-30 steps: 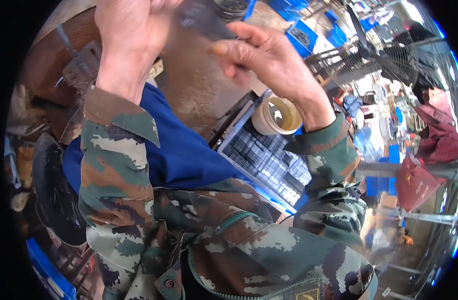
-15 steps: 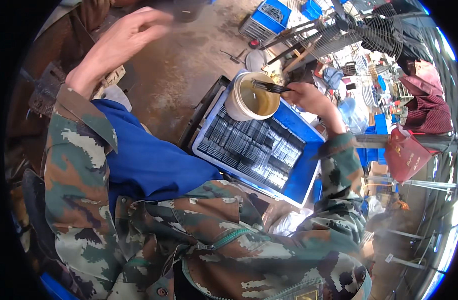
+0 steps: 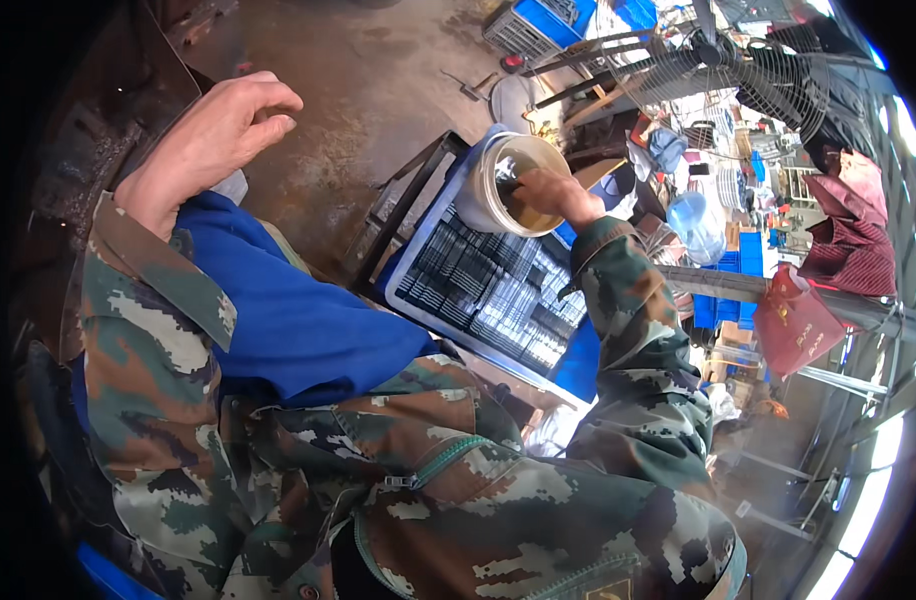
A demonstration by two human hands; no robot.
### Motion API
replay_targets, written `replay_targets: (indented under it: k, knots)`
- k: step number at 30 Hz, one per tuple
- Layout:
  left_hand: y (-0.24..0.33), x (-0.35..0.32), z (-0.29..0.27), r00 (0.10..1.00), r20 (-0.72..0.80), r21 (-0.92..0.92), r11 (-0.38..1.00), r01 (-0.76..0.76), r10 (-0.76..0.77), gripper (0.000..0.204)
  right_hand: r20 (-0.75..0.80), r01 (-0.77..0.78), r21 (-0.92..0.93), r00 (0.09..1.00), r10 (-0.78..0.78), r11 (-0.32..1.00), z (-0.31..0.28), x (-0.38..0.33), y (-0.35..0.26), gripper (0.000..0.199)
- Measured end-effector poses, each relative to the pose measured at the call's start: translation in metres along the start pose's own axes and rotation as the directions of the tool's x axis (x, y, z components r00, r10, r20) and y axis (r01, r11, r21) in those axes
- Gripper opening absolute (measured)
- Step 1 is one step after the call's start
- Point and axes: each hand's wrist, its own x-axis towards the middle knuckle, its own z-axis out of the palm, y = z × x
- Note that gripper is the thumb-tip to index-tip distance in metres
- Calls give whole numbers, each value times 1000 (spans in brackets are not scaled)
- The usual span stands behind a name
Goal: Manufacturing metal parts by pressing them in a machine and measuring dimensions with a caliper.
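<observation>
At far left, our left hand (image 3: 210, 140) hangs over the rusty metal surface (image 3: 378, 90), fingers loosely curled with nothing in them. Right of it, a blue tray (image 3: 578, 365) of dark slotted parts runs its long axis from near right to far left. At the tray's far end stands a white bucket (image 3: 478, 195), mouth upward. Our right hand (image 3: 553, 195) reaches into it; its grip we cannot tell.

A workshop — stained concrete floor (image 3: 378, 90), blue crates (image 3: 548, 20) (stacked), big fan (image 3: 738, 60).
</observation>
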Motion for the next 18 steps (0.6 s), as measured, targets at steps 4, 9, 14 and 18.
replay_targets:
  k: [4, 9, 14, 18]
  knots:
    - [-2, 8, 2, 987, 30, 58, 985, -161, 160, 23, -114, -30, -56, 993, 24, 998, -15, -30, -12, 28]
    - [-7, -8, -1, 990, 52, -13, 992, -127, 128, 25, -170, -24, 35, 985, 30, 999, -30, -75, -27, 28]
    - [-15, -2, 7, 987, 82, -24, 991, -135, 136, 23, -317, 75, 485, 944, 96, 872, -4, -127, 8, 32]
    - [-7, -12, 6, 990, 104, -47, 994, -96, 100, 24, -339, 11, 747, 867, 366, 664, 40, -177, 25, 37]
